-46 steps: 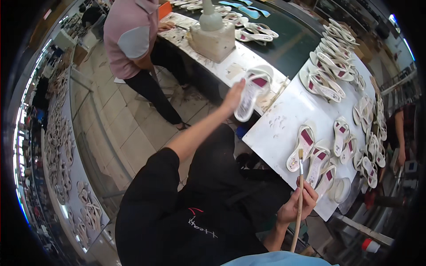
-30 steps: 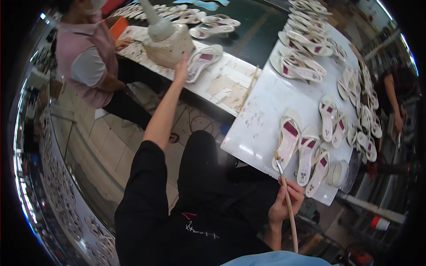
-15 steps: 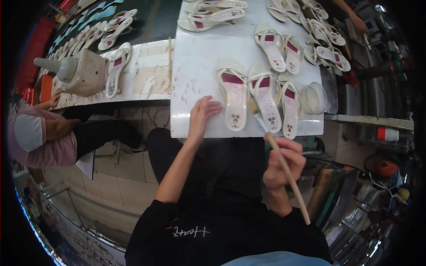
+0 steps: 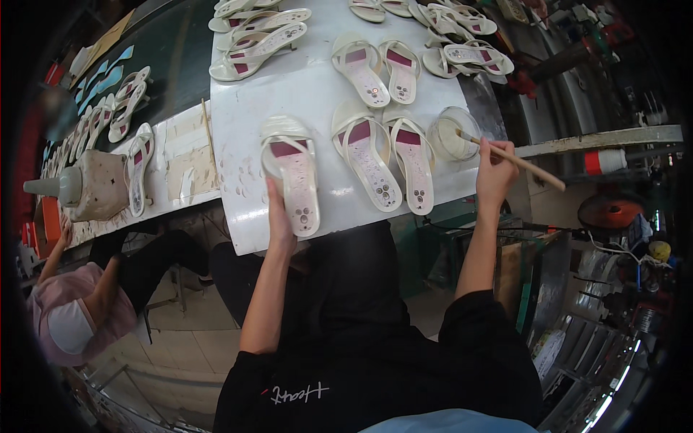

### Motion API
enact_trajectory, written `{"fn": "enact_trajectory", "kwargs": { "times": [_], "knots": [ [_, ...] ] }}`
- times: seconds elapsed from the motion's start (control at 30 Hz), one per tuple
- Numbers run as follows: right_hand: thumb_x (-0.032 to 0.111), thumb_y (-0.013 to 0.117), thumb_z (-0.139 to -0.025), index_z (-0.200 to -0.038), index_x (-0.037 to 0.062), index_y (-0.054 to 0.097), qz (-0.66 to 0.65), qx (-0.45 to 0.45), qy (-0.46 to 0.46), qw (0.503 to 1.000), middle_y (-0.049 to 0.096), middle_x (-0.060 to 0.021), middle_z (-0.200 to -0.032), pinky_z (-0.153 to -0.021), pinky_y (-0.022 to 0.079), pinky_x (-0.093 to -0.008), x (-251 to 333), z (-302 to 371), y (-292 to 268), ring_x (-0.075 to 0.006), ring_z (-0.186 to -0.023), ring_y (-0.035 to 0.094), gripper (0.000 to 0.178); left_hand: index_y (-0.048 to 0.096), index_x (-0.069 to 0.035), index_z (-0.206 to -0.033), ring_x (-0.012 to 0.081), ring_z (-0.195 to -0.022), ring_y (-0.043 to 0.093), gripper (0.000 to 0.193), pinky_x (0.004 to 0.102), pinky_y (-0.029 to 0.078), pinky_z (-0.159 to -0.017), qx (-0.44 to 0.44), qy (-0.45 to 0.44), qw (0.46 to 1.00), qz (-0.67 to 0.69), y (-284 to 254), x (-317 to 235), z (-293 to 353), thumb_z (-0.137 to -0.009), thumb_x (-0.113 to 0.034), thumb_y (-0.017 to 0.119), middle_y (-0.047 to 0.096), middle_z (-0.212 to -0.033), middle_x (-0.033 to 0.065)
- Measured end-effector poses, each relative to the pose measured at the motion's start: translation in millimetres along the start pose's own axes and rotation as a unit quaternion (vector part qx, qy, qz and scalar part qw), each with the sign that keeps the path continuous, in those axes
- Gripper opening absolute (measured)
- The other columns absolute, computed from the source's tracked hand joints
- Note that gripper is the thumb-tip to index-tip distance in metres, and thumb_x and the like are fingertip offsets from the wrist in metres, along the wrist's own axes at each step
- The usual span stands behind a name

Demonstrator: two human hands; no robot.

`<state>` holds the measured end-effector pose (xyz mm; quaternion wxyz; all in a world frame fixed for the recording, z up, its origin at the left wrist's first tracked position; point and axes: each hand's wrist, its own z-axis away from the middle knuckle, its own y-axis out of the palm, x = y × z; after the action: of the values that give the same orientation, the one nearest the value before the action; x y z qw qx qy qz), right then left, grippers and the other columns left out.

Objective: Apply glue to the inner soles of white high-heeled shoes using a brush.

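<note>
At the table's near left edge, my left hand (image 4: 280,216) grips a white heeled sandal (image 4: 302,189) by its left side. Some of those fingers are hidden beneath the sandal, which has crossed straps and a dark red patch on its insole. My right hand (image 4: 495,177) is closed around the wooden handle of a brush (image 4: 533,169). The brush's tip reaches into a round, whitish tub (image 4: 449,146) at the table's right edge. Between my hands lie two more sandals, a left one (image 4: 367,162) and a right one (image 4: 412,166), side by side with toes away from me.
Further sandals (image 4: 361,70) stand across the white table (image 4: 242,144). To the left, a dirty beige container with a grey spout (image 4: 105,184) sits on another bench (image 4: 191,166). A person in a pink top (image 4: 76,310) sits there. A metal rail (image 4: 599,138) runs beyond the tub.
My left hand has taken hold of the left sandal, now apart from the other two. My right hand has carried the brush from between the sandals to the tub. The view has shifted right.
</note>
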<state>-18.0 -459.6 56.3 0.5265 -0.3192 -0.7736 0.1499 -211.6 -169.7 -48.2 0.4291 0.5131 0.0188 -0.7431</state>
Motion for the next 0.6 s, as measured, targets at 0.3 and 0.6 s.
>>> {"fn": "enact_trajectory", "kwargs": {
  "times": [0.3, 0.6],
  "knots": [
    [0.018, 0.066, -0.083, -0.076, 0.0016, 0.054, 0.089, 0.051, -0.082, 0.991, 0.057, -0.0094, -0.066, -0.061, 0.044, -0.0339, -37.3, -21.4, 34.0, -0.0196, -0.062, 0.056, 0.021, 0.044, -0.003, -0.129, 0.024, -0.088, 0.066, 0.082, 0.0346, 0.056, -0.076, 0.061, 0.014, 0.997, 0.045, -29.4, -10.4, 13.4, -0.09, -0.069, 0.015, 0.064, -0.099, 0.0169],
    [0.02, 0.063, -0.089, -0.082, 0.001, 0.053, -0.024, 0.116, -0.063, 0.991, 0.057, -0.0039, -0.071, -0.059, 0.045, -0.0235, -24.7, -8.2, 12.6, -0.0095, -0.066, 0.055, 0.023, 0.032, -0.004, -0.14, 0.0235, -0.118, 0.051, 0.072, 0.0373, 0.04, -0.101, 0.126, 0.003, 0.983, 0.132, -24.7, -17.9, 8.3, -0.095, -0.059, 0.022, 0.049, -0.132, 0.0122]
  ]
}}
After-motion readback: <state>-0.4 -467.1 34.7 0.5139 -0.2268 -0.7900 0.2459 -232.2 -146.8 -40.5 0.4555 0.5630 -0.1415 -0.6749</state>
